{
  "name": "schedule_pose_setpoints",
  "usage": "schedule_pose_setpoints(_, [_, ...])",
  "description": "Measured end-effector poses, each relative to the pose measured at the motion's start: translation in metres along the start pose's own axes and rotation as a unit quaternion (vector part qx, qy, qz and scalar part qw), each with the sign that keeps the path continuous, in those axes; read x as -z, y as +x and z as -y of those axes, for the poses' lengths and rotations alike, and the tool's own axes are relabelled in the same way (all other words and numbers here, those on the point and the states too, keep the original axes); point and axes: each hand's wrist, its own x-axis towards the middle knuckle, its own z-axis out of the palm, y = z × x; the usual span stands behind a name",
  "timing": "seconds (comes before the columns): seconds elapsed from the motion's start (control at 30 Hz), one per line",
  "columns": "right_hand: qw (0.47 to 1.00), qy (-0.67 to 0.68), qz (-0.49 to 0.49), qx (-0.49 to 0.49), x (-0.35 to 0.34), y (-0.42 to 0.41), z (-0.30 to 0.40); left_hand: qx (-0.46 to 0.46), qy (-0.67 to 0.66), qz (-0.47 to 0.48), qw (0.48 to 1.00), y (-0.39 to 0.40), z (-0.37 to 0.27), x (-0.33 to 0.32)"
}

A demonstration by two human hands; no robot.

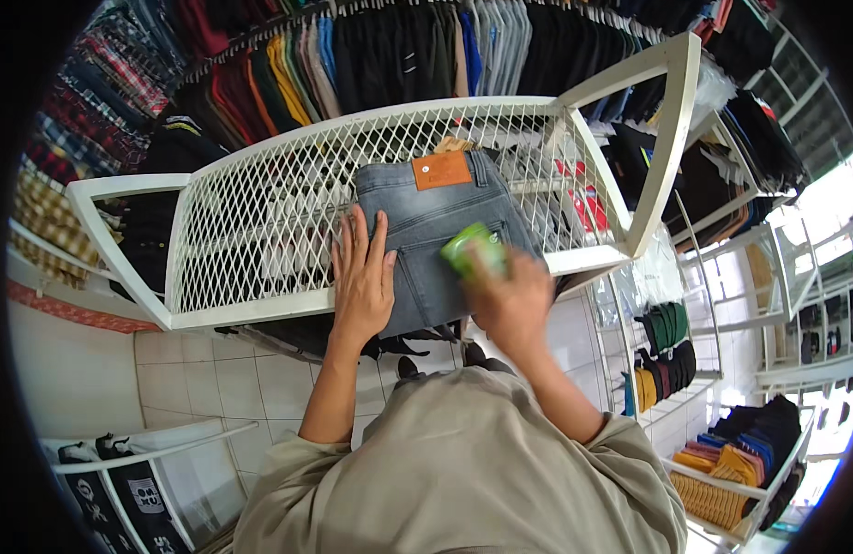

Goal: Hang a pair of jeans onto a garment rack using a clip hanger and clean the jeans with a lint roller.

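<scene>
Folded grey denim jeans (pixel 426 208), with an orange-brown waistband patch (pixel 442 171), lie on the white mesh top of a metal rack (pixel 260 221). My left hand (pixel 363 284) rests flat along their left side, fingers apart and holding nothing. In my right hand (pixel 513 298) is a small green object (pixel 473 253), blurred by motion, over the back pocket. Its exact kind cannot be told, nor whether it touches the denim. The lower edge of the jeans hangs past the front rail.
Raised white end frames (pixel 665 138) flank the mesh. Behind it hangs a long row of garments (pixel 399 62). Plaid shirts (pixel 111 76) hang at the left. Shelves with folded clothes (pixel 731 457) stand at the right. White tiles (pixel 198 370) cover the floor.
</scene>
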Motion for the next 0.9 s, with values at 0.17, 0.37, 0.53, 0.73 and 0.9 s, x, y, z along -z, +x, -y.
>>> schedule_pose_setpoints(0.17, [0.966,-0.149,-0.062,-0.201,0.023,0.007,-0.051,-0.006,-0.022,0.002,1.0,-0.001,-0.001,0.002])
schedule_pose_setpoints(0.37, [0.997,0.065,0.043,-0.011,0.001,-0.008,0.068,-0.035,-0.036,0.053,0.997,-0.001,0.003,0.014])
schedule_pose_setpoints(0.53, [0.973,-0.097,-0.041,-0.206,0.004,0.022,-0.015,-0.029,0.01,0.035,0.999,-0.008,0.006,0.012])
schedule_pose_setpoints(0.73, [0.995,0.088,-0.03,-0.025,-0.02,0.075,0.05,-0.04,-0.011,0.025,0.999,-0.006,0.006,0.004])
schedule_pose_setpoints(0.9, [0.999,-0.04,-0.02,-0.009,-0.06,0.114,0.004,-0.035,-0.008,0.025,0.999,-0.007,0.007,0.008])
